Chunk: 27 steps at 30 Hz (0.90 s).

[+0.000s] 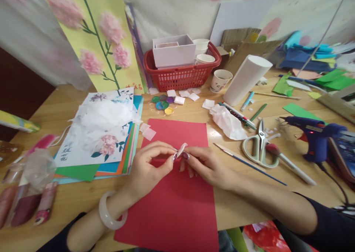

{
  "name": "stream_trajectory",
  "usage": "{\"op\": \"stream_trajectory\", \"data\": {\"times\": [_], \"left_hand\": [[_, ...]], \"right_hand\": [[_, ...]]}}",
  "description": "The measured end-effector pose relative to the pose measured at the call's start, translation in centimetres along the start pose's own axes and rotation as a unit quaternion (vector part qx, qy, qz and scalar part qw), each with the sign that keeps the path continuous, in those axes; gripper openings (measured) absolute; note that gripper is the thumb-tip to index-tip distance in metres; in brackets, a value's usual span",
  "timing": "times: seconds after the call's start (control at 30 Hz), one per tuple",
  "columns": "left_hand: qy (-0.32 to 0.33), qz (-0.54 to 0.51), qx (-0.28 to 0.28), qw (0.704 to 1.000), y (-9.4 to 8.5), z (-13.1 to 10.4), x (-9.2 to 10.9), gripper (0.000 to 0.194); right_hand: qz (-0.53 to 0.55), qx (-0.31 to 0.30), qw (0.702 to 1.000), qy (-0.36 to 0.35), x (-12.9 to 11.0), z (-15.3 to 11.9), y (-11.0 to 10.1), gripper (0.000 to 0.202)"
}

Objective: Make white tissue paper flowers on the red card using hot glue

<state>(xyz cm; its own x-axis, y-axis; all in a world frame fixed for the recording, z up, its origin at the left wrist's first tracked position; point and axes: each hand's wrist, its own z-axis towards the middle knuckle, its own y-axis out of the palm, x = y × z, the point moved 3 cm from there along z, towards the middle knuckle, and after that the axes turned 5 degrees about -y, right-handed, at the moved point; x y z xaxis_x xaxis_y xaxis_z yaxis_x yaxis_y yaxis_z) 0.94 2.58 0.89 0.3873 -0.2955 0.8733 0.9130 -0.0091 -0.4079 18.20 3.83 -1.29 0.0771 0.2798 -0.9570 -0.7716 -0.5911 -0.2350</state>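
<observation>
Nearby, scissors (260, 136), glue gun (315, 139), red basket (181, 78) behind pinched paper (182, 148)

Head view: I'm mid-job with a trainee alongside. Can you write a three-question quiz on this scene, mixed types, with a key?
1. Short answer: What is pinched between the left hand and the right hand?
2. True or false: The red plastic basket holds a white box and white cups.
3. Multiple choice: In the picture, on which side of the scissors is the blue glue gun? a) left b) right

Key:
1. A small pale tissue-like piece.
2. True.
3. b.
</observation>
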Motion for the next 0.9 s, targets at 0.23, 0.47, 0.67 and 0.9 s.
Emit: {"op": "stream_trajectory", "data": {"times": [0.23, 0.47, 0.67, 0.9], "left_hand": [[-0.005, -0.001, -0.017, 1.000, 0.11, -0.01, -0.20, 0.012], [-0.011, -0.004, -0.022, 1.000, 0.14, 0.04, -0.19, 0.012], [-0.019, -0.013, -0.021, 1.000, 0.16, -0.01, -0.49, 0.013], [0.001, 0.000, -0.007, 1.000, 0.25, -0.04, -0.29, 0.014]], "right_hand": [[0.011, 0.014, 1.000, 0.011, -0.25, 0.09, -0.06, 0.021], [0.014, 0.013, 1.000, 0.006, -0.31, 0.12, -0.06, 0.022], [0.013, 0.019, 1.000, 0.009, -0.33, 0.18, -0.10, 0.024], [0.021, 0.021, 0.999, 0.015, -0.23, 0.13, 0.00, 0.026]]}}
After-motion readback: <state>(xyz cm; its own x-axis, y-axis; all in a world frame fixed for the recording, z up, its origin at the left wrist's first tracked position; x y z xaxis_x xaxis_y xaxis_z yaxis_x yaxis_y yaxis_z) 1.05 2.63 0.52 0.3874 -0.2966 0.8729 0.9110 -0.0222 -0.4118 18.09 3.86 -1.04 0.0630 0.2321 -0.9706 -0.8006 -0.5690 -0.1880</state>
